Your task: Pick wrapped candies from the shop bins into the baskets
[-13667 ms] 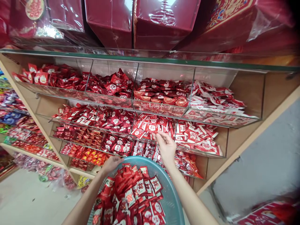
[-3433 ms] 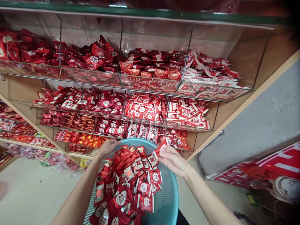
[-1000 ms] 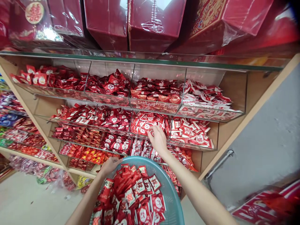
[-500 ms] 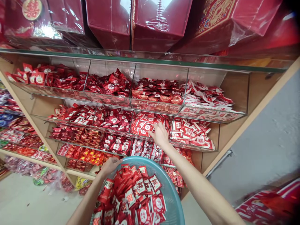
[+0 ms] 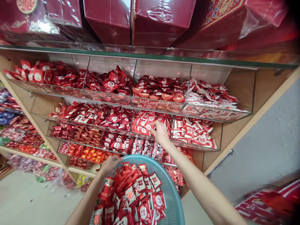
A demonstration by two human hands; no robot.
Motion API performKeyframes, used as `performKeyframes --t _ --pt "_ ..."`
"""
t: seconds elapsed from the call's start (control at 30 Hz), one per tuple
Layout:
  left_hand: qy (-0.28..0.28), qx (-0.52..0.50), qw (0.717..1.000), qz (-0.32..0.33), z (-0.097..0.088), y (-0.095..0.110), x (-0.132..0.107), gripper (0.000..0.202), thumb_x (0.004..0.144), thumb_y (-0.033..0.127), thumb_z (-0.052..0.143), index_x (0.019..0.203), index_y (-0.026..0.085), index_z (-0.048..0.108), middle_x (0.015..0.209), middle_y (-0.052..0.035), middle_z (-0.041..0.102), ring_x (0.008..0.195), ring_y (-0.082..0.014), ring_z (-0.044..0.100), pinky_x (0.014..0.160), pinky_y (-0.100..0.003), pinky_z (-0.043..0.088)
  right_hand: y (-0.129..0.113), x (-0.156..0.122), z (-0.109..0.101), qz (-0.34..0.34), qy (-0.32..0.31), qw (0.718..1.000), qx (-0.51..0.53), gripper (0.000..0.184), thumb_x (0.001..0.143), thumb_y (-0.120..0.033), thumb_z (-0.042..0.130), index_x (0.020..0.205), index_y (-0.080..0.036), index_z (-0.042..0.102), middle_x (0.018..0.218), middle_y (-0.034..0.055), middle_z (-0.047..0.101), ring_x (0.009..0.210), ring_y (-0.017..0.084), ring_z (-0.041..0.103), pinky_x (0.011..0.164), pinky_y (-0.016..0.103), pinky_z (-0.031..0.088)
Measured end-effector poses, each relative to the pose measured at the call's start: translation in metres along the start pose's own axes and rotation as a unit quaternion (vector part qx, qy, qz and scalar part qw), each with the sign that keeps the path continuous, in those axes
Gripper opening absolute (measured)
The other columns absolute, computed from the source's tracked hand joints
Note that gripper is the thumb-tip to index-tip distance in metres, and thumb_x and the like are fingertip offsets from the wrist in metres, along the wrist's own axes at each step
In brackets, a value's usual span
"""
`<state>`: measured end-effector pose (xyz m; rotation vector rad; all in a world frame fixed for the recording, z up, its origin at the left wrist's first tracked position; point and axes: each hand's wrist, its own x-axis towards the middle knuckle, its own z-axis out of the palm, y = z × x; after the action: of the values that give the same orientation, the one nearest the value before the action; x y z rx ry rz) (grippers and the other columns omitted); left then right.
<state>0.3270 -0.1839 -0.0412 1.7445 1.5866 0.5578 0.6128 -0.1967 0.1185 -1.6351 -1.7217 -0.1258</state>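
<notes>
Red foil sachets (image 5: 138, 193) fill much of a teal mesh basket (image 5: 173, 203), its rim clasped by the left hand (image 5: 111, 164), while the right hand (image 5: 160, 132) rests on a still-stocked clear acrylic bin (image 5: 140, 133), closure unclear.

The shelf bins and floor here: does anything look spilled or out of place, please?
A small pale scrap lies on the floor left of the teal plastic basket, apart from everything, like dropped litter. The red packets sit inside their acrylic bins.
</notes>
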Motion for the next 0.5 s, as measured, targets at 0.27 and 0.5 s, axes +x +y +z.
performKeyframes --t 0.27,0.5 --pt "-0.002 0.002 1.0 0.0 -0.001 0.005 -0.002 0.049 0.065 0.066 0.048 0.057 0.018 0.056 0.052 0.0022 0.053 0.052 -0.0141 0.049 0.048 -0.022 0.03 -0.009 0.001 -0.016 0.035 0.058 0.974 0.214 0.01 0.079 -0.026 0.054 0.077 -0.017 0.056 0.069 0.0003 0.061 0.061 0.013 0.054 0.062 0.025 0.041" --pt "-0.025 -0.005 1.0 0.012 -0.004 0.006 0.0 0.049 0.066 0.065 0.049 0.06 0.017 0.059 0.053 0.0024 0.053 0.051 -0.0127 0.045 0.048 -0.022 0.028 -0.007 -0.073 -0.071 -0.034 -0.181 0.937 0.297 0.013 0.082 -0.031 0.054 0.08 -0.019 0.058 0.071 -0.0023 0.058 0.061 0.01 0.049 0.057 0.022 0.038"
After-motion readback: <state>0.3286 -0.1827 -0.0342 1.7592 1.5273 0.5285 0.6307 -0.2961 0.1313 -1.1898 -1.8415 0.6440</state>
